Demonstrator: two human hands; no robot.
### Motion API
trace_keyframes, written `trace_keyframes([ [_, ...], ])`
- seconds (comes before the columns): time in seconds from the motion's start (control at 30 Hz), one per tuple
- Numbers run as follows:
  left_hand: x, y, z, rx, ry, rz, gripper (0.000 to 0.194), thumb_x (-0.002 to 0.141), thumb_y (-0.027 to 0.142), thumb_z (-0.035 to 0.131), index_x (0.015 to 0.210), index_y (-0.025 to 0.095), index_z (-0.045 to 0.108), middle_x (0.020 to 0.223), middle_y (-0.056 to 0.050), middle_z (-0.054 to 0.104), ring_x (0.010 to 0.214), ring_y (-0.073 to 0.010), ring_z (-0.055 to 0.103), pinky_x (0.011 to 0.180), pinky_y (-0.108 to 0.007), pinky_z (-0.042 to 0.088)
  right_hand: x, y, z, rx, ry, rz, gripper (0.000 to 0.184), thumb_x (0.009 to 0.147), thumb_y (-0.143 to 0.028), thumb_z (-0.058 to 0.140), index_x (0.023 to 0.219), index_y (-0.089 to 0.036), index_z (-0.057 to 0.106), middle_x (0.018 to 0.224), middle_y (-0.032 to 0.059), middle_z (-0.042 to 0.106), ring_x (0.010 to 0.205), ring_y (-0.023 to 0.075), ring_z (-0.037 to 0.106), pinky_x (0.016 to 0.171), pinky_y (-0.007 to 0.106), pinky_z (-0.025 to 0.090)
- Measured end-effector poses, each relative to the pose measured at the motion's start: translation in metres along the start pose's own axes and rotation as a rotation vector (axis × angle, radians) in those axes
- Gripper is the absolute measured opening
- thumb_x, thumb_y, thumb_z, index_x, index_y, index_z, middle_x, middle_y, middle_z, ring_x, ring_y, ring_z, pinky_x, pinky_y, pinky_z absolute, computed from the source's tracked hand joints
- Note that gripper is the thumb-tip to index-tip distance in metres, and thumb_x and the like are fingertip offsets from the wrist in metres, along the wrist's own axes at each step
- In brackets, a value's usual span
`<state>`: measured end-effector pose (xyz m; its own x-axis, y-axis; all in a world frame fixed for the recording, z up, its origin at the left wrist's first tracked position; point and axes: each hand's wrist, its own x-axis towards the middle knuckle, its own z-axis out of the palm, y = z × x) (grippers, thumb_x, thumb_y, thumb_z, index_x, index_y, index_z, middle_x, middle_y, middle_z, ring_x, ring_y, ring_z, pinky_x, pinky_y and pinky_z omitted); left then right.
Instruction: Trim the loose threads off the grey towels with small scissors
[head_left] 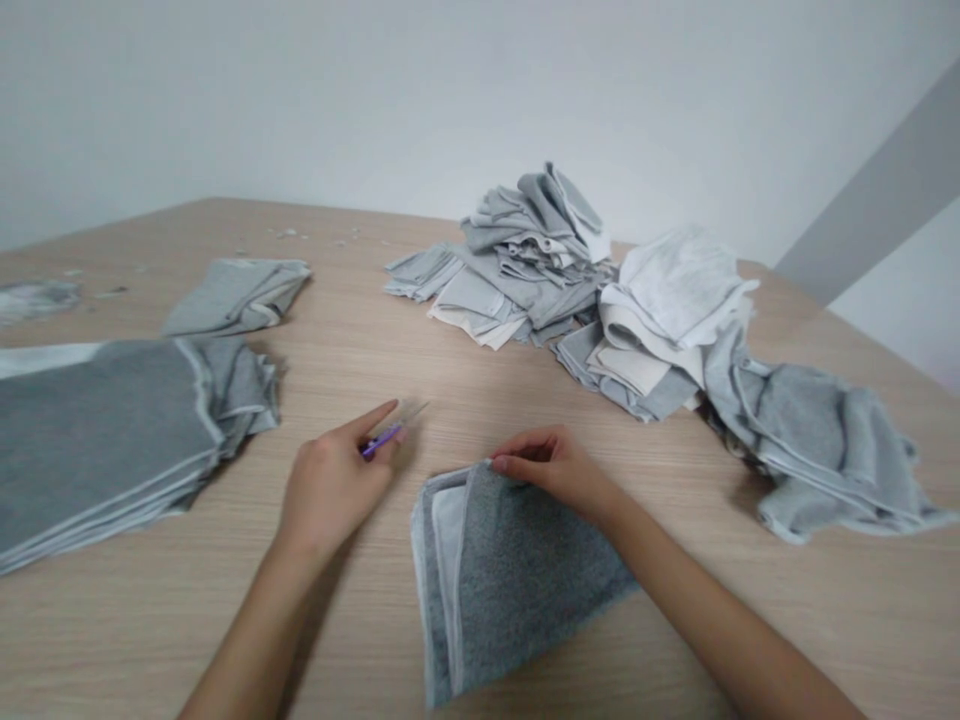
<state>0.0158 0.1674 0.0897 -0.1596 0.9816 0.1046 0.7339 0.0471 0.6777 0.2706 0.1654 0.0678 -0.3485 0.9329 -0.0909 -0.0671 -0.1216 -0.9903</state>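
Observation:
My left hand (335, 478) is closed round a small purple-handled cutting tool (384, 437), whose metal tip points up and right just above the table. My right hand (553, 467) pinches the top edge of a folded grey cloth (504, 572) that lies flat on the wooden table (360, 350) in front of me. The two hands are a short gap apart.
A flat stack of grey cloths (105, 440) lies at the left, with another folded piece (238, 295) behind it. A loose heap of grey and white cloths (525, 260) sits at the back centre. More crumpled grey cloth (817, 440) spreads at the right. Small scraps dot the far left.

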Motion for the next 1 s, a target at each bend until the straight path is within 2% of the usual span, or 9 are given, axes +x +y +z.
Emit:
trace_keyframes([
  [0.07,-0.01,0.005,0.002,-0.135,-0.081,0.033,0.063,0.078,0.058,0.065,0.128,0.019,0.069,0.118,-0.014,0.075,0.104,-0.0326,0.069,0.088,-0.039,0.05,0.001,0.0,0.0,-0.013,-0.012,-0.023,0.029,0.068,-0.041,0.086,0.083,-0.017,0.08,0.081,0.0033,0.078,0.071,0.0134,0.066,0.068,0.026,0.049],
  [0.13,-0.021,0.011,0.005,-0.283,-0.211,0.073,0.063,0.075,0.062,0.068,0.121,0.019,0.073,0.117,-0.011,0.075,0.106,-0.0297,0.069,0.089,-0.036,0.052,0.002,-0.001,0.0,-0.022,-0.025,-0.03,0.03,0.068,-0.042,0.085,0.085,-0.017,0.081,0.081,0.0038,0.078,0.071,0.0139,0.067,0.067,0.026,0.05],
  [0.27,-0.038,0.022,0.02,-0.48,-0.423,0.097,0.041,0.074,0.055,0.074,0.092,0.019,0.08,0.079,-0.004,0.076,0.072,-0.0212,0.067,0.063,-0.029,0.05,0.005,-0.005,0.0,-0.043,-0.095,-0.044,0.033,0.07,-0.044,0.084,0.087,-0.017,0.081,0.085,0.0053,0.079,0.077,0.0164,0.069,0.071,0.027,0.051],
  [0.33,-0.042,0.026,0.028,-0.545,-0.437,0.076,0.032,0.074,0.05,0.074,0.075,0.018,0.077,0.061,0.0,0.066,0.057,-0.0156,0.057,0.054,-0.025,0.04,0.006,-0.006,0.0,-0.043,-0.126,-0.047,0.034,0.069,-0.046,0.084,0.087,-0.017,0.081,0.087,0.0055,0.079,0.081,0.0174,0.07,0.075,0.029,0.052],
  [0.4,-0.043,0.028,0.034,-0.609,-0.42,0.046,0.029,0.075,0.046,0.074,0.066,0.018,0.073,0.055,0.003,0.059,0.054,-0.013,0.049,0.053,-0.025,0.034,0.007,-0.006,-0.001,-0.054,-0.129,-0.047,0.036,0.068,-0.048,0.084,0.086,-0.017,0.081,0.086,0.005,0.079,0.079,0.0174,0.07,0.076,0.029,0.052],
  [0.57,-0.044,0.029,0.035,-0.73,-0.427,-0.03,0.028,0.072,0.046,0.077,0.07,0.018,0.073,0.059,0.003,0.058,0.057,-0.0128,0.047,0.055,-0.025,0.034,0.002,-0.012,-0.006,-0.139,-0.075,-0.071,0.039,0.078,-0.054,0.076,0.089,-0.016,0.081,0.087,0.0062,0.079,0.079,0.0179,0.07,0.077,0.03,0.051],
  [0.7,-0.047,0.028,0.033,-0.771,-0.444,-0.104,0.029,0.071,0.047,0.078,0.068,0.019,0.071,0.047,0.007,0.042,0.046,-0.0097,0.031,0.046,-0.024,0.023,-0.007,-0.024,-0.008,-0.279,-0.054,-0.293,0.029,0.084,-0.043,0.073,0.102,-0.021,0.079,0.107,0.0085,0.077,0.102,0.0223,0.069,0.092,0.035,0.051],
  [0.8,-0.047,0.028,0.034,-0.796,-0.465,-0.145,0.03,0.07,0.048,0.079,0.067,0.02,0.069,0.046,0.008,0.037,0.044,-0.0085,0.024,0.044,-0.025,0.016,-0.013,-0.026,-0.004,-0.433,-0.03,-0.501,0.023,0.082,-0.03,0.078,0.103,-0.023,0.079,0.11,0.009,0.073,0.106,0.0225,0.067,0.097,0.037,0.049],
  [1.0,-0.047,0.026,0.038,-0.854,-0.505,-0.204,0.034,0.067,0.05,0.08,0.07,0.019,0.066,0.048,0.009,0.033,0.044,-0.0071,0.022,0.042,-0.025,0.011,-0.013,-0.011,0.005,-0.567,-0.002,-0.565,0.025,0.077,-0.033,0.083,0.1,-0.024,0.08,0.101,0.0072,0.07,0.093,0.0196,0.067,0.085,0.032,0.053],
])
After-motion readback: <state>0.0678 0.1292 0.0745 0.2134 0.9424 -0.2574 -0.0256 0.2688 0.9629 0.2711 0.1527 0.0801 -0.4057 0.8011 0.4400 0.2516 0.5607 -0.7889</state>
